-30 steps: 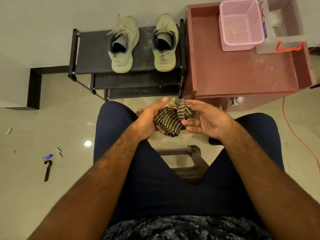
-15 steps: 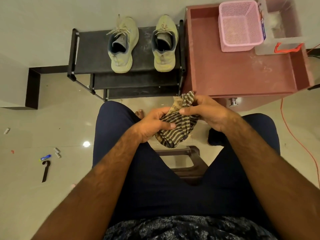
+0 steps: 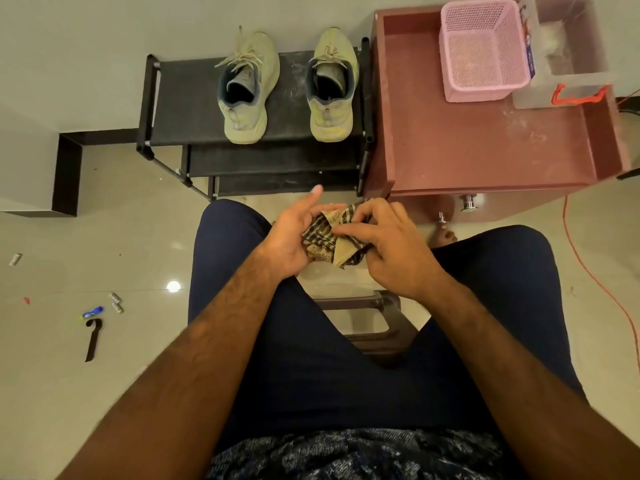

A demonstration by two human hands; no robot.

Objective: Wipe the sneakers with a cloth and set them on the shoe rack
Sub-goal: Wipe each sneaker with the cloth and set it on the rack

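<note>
Left hand (image 3: 289, 242) is gripping the cloth (image 3: 327, 237) while right hand (image 3: 393, 252) is pinching a fold, probably bunching it into a wiping pad.

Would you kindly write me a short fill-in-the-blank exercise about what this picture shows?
1. The sneakers stand on the ____ shelf of the black shoe rack.
2. The left hand and the right hand together hold a striped ____.
3. The mesh basket on the reddish cabinet is ____ in colour.
Missing words: top; cloth; pink.
</note>
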